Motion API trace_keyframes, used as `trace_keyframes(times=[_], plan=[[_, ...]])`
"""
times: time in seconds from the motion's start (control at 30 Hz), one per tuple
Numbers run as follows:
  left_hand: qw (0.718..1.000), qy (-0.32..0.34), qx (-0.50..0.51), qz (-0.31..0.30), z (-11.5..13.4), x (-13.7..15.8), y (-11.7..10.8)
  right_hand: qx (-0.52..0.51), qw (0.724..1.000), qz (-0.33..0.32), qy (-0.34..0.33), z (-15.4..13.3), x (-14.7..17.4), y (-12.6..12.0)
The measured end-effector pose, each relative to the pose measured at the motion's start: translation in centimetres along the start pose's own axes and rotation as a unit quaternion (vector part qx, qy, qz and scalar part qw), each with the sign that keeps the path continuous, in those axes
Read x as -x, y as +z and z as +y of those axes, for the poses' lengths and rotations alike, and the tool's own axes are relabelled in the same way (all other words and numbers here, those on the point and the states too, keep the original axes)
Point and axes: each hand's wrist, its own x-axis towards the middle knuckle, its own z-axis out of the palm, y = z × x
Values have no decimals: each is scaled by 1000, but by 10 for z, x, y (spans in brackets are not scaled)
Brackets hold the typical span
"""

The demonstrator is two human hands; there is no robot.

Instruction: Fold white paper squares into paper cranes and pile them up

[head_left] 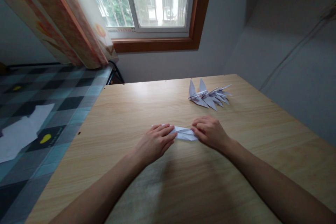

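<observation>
Just below frame centre, the paper strip lies creased, seemingly unfinished, on the desk; the left hand rests flat, grip loose, the right hand pinches its end. Folded pieces (apparently done) sit right of centre.

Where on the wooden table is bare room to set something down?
Bare table lies between left hand and checked cloth, and right of the folded pieces. Crowded: those pieces, and the white paper with left and right hand on it.

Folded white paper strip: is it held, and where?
Right hand seems to pinch the strip by its right end; left hand lies on its left part.
</observation>
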Motion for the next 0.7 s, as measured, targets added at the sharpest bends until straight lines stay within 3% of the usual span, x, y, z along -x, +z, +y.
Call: trace_keyframes(times=[0.13, 0.33, 0.5, 0.7], plan=[[1000, 14, -4, 24, -3, 1, 1, -14, 999, 42, 14, -4, -1, 0], [998, 34, -20, 42, -3, 1, 1, 11, 986, -56, -160, -16, -2, 2], [998, 51, -32, 33, -4, 0, 1, 63, 980, -100, -160, -24, -2, 4], [999, 38, -6, 22, 0, -2, -5, 55, 986, -59, -146, -29, -1, 7]])
